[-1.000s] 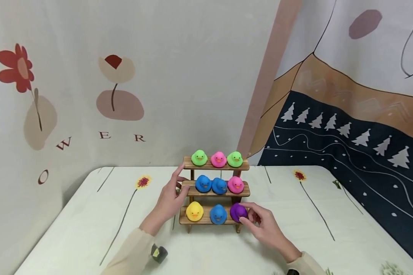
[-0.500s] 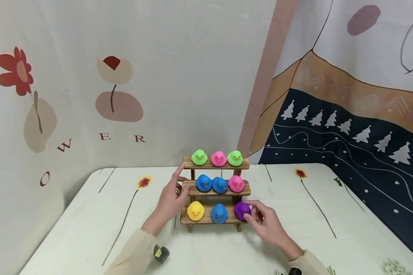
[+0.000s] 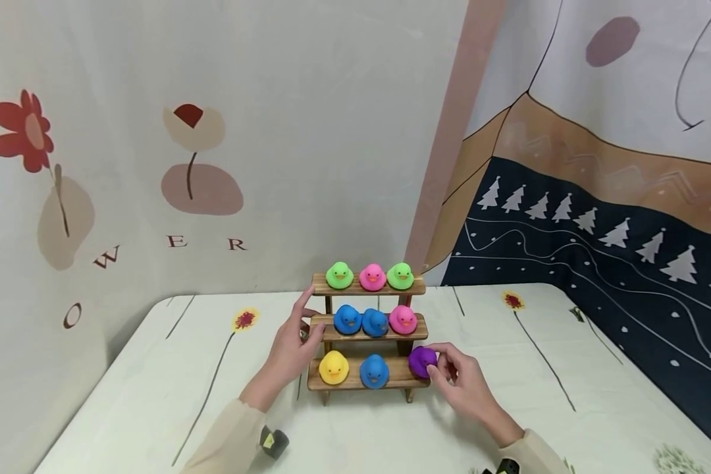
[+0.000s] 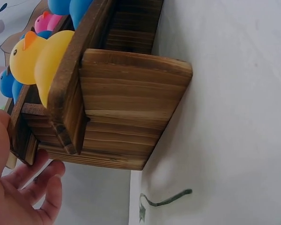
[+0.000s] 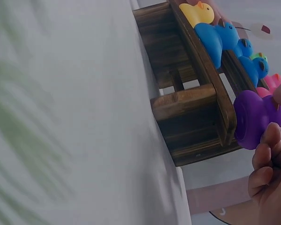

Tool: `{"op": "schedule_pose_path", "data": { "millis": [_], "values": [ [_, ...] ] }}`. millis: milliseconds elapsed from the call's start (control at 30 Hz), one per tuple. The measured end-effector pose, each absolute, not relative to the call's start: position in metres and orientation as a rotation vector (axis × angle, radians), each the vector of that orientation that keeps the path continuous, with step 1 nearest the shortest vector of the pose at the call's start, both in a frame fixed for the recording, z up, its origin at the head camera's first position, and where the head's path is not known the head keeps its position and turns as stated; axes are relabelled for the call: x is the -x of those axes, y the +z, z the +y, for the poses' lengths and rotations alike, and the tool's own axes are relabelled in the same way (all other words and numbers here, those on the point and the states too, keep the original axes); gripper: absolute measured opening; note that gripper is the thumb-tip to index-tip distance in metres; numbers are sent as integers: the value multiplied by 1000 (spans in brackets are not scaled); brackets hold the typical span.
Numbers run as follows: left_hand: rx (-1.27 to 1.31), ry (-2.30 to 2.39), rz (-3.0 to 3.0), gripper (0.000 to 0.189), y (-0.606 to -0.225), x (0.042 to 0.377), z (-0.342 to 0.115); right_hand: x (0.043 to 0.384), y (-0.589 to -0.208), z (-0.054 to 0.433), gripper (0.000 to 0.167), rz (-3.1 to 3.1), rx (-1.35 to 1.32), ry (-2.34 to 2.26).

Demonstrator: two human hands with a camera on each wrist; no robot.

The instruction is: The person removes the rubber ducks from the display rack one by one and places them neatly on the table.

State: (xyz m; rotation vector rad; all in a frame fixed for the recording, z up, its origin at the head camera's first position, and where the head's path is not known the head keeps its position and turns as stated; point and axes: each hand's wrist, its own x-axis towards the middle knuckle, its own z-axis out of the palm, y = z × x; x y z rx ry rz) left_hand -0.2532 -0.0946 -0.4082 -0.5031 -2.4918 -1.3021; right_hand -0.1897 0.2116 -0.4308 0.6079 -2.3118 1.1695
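My right hand (image 3: 463, 380) pinches a purple rubber duck (image 3: 419, 362) between thumb and fingers at the right end of the lowest shelf. In the right wrist view, the duck's underside shows, tipped out past the shelf edge. My left hand (image 3: 290, 349) holds the left side of a three-tier wooden stand (image 3: 397, 370), index finger at the top shelf and thumb on the middle one. A yellow duck (image 3: 334, 368) and a blue duck (image 3: 374, 373) share the lowest shelf with the purple one.
Two blue ducks (image 3: 347, 320) and a pink duck (image 3: 403, 320) sit on the middle shelf. Along the top shelf are two green ducks (image 3: 340, 276) with a pink duck (image 3: 372, 278) between. A printed cloth (image 3: 343, 438) covers the table; a patterned curtain (image 3: 308, 145) hangs behind.
The purple duck has shifted right along the lowest shelf to its end, carried in my right hand. My left hand keeps its place on the stand.
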Motion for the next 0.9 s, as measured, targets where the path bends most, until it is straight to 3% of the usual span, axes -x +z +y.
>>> {"op": "schedule_pose_path", "data": {
  "millis": [900],
  "values": [
    [506, -1331, -2540, 72, -407, 252, -96, 198, -431, 230, 27, -2380, -436, 1214]
  ]
}}
